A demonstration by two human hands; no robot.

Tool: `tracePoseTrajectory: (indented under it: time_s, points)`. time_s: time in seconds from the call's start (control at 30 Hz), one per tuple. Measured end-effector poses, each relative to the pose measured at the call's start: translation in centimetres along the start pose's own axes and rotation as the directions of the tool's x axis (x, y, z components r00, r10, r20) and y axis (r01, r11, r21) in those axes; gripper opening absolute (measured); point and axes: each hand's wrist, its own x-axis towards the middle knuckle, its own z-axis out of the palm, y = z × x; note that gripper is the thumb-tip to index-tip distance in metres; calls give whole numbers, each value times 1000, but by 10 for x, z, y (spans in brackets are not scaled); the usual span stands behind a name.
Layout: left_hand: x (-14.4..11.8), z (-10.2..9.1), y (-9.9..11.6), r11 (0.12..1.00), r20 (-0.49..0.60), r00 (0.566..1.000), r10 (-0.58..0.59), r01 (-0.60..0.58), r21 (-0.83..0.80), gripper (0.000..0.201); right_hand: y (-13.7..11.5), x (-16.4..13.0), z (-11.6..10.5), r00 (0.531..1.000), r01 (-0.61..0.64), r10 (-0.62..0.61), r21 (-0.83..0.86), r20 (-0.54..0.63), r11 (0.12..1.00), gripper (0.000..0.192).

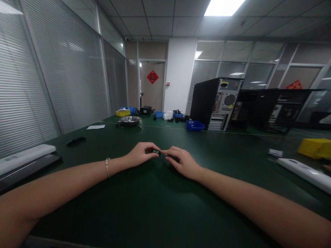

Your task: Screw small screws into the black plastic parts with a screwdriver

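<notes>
Small dark part (156, 152), pinched above the green table (155, 206), roughly centre of the view and out at arm's reach. Too small to identify; a faint green glint on it. Its long axis seems to run left–right, along the line between the two hands, though at this size that is a judgement.

Left hand (141, 154): fingers curled, thumb and forefinger closed on the left end of the part. A thin bracelet (107, 167) on that wrist. Right hand (182, 161): fingertips (165, 152) drawn together and meeting the part's right end; whether they grip it or only touch it, cannot tell. Something dark sits under the right fingers, unclear. Both hands are equally near; the part lies between them, bridging the fingertips. Both forearms rest low over the table, angled inward.

Surface: dark green mat, matte, running deep into the room. To the left, a white strip (26, 155) beside a flat dark panel (28, 168), and small black pieces (75, 140) further out. A sheet of paper (95, 127) and a metal dish (130, 120) near the far edge, with yellow bin (123, 112) and blue bins (195, 125). To the right, a yellow box (314, 148) and a long white piece (305, 171).

Room: computer tower (216, 103), back panel showing, stands on the table well apart from the hands. Blinds on glass partitions, a door with a red ornament (152, 76), ceiling panel lit.
</notes>
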Motion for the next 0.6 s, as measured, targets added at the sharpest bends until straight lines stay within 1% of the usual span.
tracePoseTrajectory:
  time_s: [0.17,0.37,0.6]
  points:
    - [-1,-1,4,998,6,999,-36,36,-61,29,-1,0,-1,1000,21,-21,46,-7,999,33]
    - [-2,0,3,991,-2,998,-59,58,-122,29,-1,0,-1,999,40,-39,66,-13,997,34]
    - [0,1,2,957,18,995,-103,104,-271,31,-4,1,-3,998,66,-64,110,-24,992,36]
